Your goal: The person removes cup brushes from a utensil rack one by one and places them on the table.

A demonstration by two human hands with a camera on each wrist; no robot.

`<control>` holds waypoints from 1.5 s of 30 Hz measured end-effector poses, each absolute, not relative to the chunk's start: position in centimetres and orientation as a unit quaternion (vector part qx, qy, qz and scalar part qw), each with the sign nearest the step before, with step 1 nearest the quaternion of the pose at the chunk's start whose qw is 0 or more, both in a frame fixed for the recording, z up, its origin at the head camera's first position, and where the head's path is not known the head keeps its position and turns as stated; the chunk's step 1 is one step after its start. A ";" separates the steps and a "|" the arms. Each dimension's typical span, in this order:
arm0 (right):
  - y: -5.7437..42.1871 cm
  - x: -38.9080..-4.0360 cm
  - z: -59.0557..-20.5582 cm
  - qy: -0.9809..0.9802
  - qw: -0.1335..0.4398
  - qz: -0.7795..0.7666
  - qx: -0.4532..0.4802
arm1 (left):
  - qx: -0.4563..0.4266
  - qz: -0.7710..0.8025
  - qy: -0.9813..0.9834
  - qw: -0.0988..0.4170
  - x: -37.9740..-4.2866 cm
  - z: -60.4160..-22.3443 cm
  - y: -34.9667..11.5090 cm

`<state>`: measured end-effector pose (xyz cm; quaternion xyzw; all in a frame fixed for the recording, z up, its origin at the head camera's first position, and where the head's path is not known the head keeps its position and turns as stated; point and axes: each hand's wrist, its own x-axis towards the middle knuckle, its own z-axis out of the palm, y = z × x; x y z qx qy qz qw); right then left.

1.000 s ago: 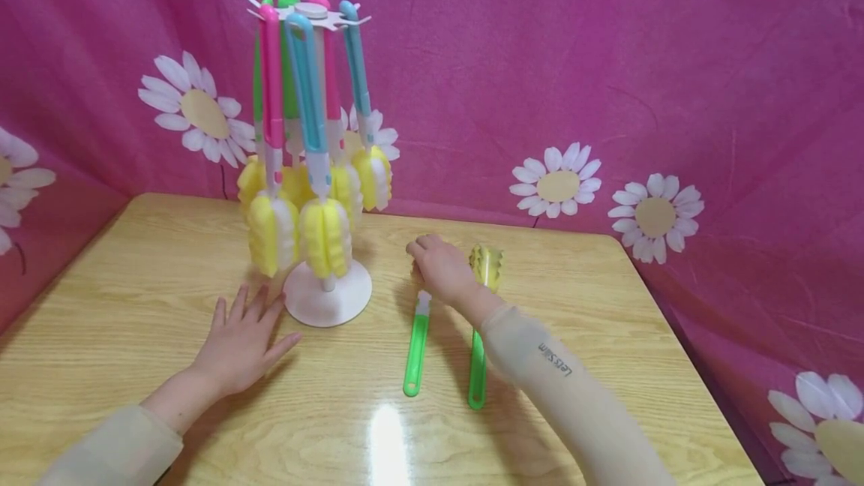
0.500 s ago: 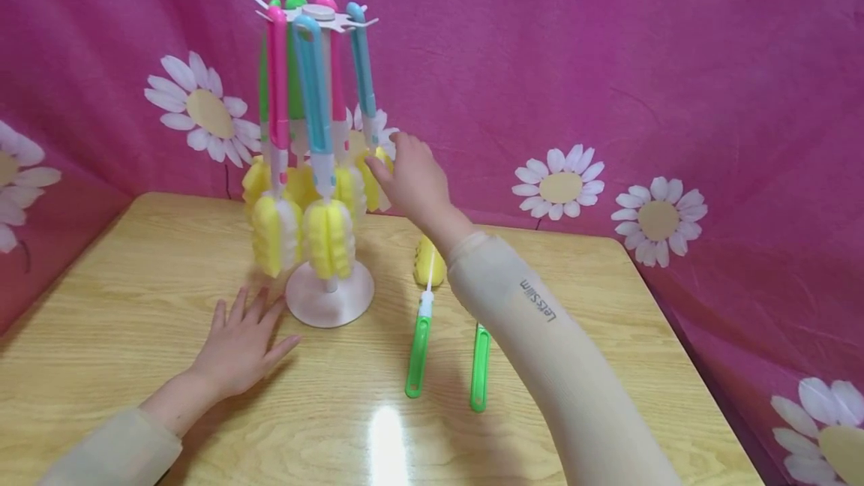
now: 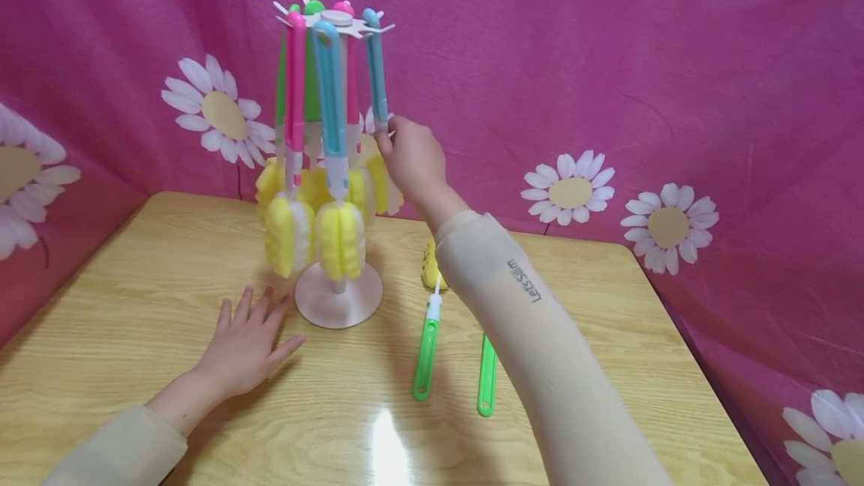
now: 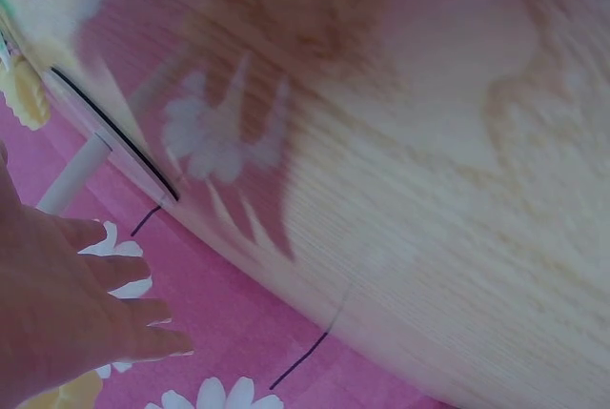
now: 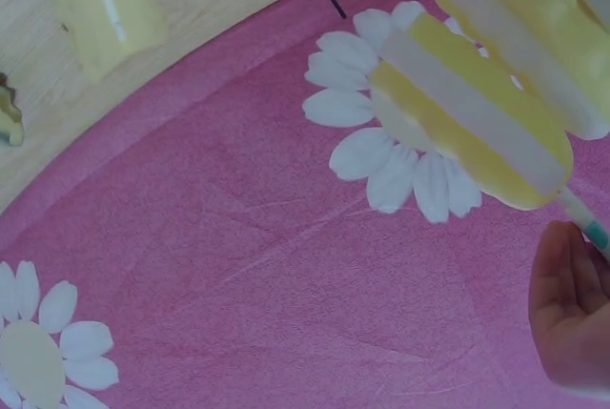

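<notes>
A white stand (image 3: 337, 306) holds several hanging sponge brushes with pink, blue and green handles and yellow-and-white heads. On its right side, my right hand (image 3: 415, 160) pinches the lower handle of a blue-handled sponge brush (image 3: 376, 73), which hangs from the rack's top. That brush's sponge head (image 5: 472, 109) is plain in the right wrist view, just beyond the fingertips. My left hand (image 3: 246, 343) rests on the table left of the stand's base, fingers spread. In the left wrist view, the left hand (image 4: 76, 314) appears near the base.
Two green-handled sponge brushes lie on the wooden table (image 3: 324, 418): one green brush (image 3: 425, 358) partly under my right sleeve, the other green brush (image 3: 487, 377) with its head hidden by that arm. A pink cloth (image 3: 472, 81) with white flowers hangs behind the table.
My right hand has left the green brush on the table, risen up and left to the stand, and taken hold of the blue-handled brush. The left hand has stayed put.
</notes>
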<state>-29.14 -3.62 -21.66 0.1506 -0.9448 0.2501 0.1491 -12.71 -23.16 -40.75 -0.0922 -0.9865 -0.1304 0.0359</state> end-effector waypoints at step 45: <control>7.0 -27.4 -27.4 -0.869 0.339 0.195 0.303 | -0.056 -0.144 -0.988 0.028 -13.5 -38.8 -26.3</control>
